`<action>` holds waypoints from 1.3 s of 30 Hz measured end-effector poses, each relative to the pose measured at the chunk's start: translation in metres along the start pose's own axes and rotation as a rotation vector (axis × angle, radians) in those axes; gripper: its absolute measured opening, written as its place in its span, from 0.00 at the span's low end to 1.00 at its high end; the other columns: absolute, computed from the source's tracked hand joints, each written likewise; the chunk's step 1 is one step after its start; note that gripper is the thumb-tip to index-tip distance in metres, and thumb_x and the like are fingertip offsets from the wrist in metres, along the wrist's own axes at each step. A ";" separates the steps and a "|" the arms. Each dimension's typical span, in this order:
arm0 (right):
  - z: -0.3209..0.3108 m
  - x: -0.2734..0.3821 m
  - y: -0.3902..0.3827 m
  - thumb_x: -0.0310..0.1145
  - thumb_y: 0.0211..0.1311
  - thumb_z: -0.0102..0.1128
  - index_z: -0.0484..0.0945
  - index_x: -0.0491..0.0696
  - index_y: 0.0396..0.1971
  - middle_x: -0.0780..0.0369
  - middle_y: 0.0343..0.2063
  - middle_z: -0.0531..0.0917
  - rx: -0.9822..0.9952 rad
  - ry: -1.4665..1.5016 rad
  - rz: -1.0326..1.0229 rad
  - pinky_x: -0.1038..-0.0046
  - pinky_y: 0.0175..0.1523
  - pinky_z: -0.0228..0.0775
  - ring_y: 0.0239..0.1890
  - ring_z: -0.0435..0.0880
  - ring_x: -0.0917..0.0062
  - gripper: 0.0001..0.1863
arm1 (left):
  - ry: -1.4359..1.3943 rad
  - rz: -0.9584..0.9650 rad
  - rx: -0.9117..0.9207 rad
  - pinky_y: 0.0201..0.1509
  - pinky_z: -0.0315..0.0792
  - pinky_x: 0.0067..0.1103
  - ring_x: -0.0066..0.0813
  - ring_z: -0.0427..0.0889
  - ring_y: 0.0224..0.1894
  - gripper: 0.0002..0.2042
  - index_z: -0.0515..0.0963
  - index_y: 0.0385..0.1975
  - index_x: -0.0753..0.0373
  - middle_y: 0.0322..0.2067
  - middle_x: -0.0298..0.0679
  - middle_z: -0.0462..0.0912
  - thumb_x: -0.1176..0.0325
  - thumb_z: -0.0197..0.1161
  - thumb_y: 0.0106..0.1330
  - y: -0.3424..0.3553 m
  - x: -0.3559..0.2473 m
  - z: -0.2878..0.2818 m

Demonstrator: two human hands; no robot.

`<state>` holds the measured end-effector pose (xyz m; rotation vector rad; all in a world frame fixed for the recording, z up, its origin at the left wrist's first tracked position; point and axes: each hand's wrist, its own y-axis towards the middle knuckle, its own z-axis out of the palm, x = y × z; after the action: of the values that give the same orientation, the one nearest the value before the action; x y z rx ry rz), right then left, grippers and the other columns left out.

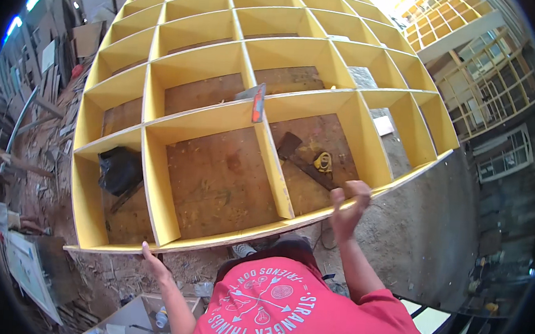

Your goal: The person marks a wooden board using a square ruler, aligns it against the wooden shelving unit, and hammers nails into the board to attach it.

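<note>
A large yellow-painted wooden grid of box compartments [221, 116] fills the space before me. At its near left edge, my left hand [156, 267] has its thumb over the rim, the fingers hidden below. My right hand [348, 213] is at the near edge further right, thumb and bent fingers apart, nothing visible between them. Just beyond it, in one compartment, lie a dark-headed tool with a long handle [310, 171], either hatchet or hammer, and a yellow tape measure [323, 162]. Atop a divider rests a flat grey-bladed tool with an orange handle [258, 104].
A black plastic bag [120, 169] sits in the near left compartment. Boards [48, 49] lean at the left over a debris-strewn floor. Another yellow grid [477, 88] and a white window-like frame [506, 156] are at the right. An open box [132, 318] is low on the left.
</note>
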<state>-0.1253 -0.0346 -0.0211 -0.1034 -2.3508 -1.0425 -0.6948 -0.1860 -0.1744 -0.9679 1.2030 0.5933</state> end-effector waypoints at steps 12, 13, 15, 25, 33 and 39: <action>-0.037 -0.120 -0.005 0.39 0.78 0.63 0.86 0.43 0.39 0.51 0.46 0.88 0.249 -0.269 -0.086 0.51 0.80 0.57 0.60 0.83 0.54 0.14 | 0.794 0.998 -0.591 0.84 0.52 0.44 0.59 0.62 0.80 0.31 0.69 0.72 0.75 0.75 0.61 0.68 0.53 0.55 0.81 -0.022 -0.037 0.053; -0.024 -0.114 0.001 0.34 0.78 0.60 0.80 0.44 0.20 0.56 0.24 0.84 0.132 -0.162 -0.184 0.56 0.66 0.70 0.39 0.86 0.60 0.21 | 0.883 1.139 -0.360 0.84 0.52 0.45 0.56 0.69 0.75 0.24 0.75 0.63 0.72 0.68 0.58 0.75 0.56 0.54 0.81 -0.035 -0.057 0.061; -0.024 -0.113 0.006 0.34 0.79 0.59 0.77 0.45 0.19 0.57 0.21 0.80 0.179 -0.182 -0.174 0.57 0.58 0.70 0.34 0.82 0.61 0.22 | 1.035 1.170 -0.028 0.81 0.56 0.46 0.52 0.78 0.60 0.15 0.79 0.43 0.67 0.49 0.53 0.82 0.60 0.53 0.80 -0.033 -0.063 0.048; -0.089 -0.099 0.067 0.42 0.86 0.51 0.65 0.45 0.15 0.56 0.15 0.66 0.007 -0.038 -0.177 0.57 0.41 0.61 0.24 0.69 0.62 0.32 | 0.827 1.216 0.036 0.45 0.64 0.40 0.48 0.71 0.28 0.17 0.68 0.19 0.61 0.20 0.45 0.69 0.66 0.56 0.73 -0.075 -0.193 0.049; -0.010 -0.083 0.195 0.57 0.87 0.45 0.76 0.39 0.20 0.46 0.17 0.74 0.166 -0.263 -0.126 0.50 0.42 0.65 0.25 0.73 0.55 0.39 | 0.938 1.183 0.020 0.39 0.67 0.41 0.48 0.77 0.22 0.26 0.77 0.12 0.58 0.14 0.43 0.77 0.55 0.62 0.75 0.005 -0.232 0.155; 0.079 -0.077 0.238 0.69 0.81 0.42 0.82 0.37 0.17 0.39 0.22 0.81 0.407 -0.416 0.021 0.42 0.42 0.69 0.28 0.83 0.42 0.49 | 0.907 1.139 0.118 0.41 0.69 0.42 0.50 0.80 0.23 0.26 0.78 0.12 0.58 0.15 0.44 0.79 0.53 0.63 0.76 0.049 -0.230 0.185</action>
<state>-0.0298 0.1979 0.0531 -0.2061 -2.8817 -0.5491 -0.7089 0.0220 0.0399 -0.3275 2.6085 0.9716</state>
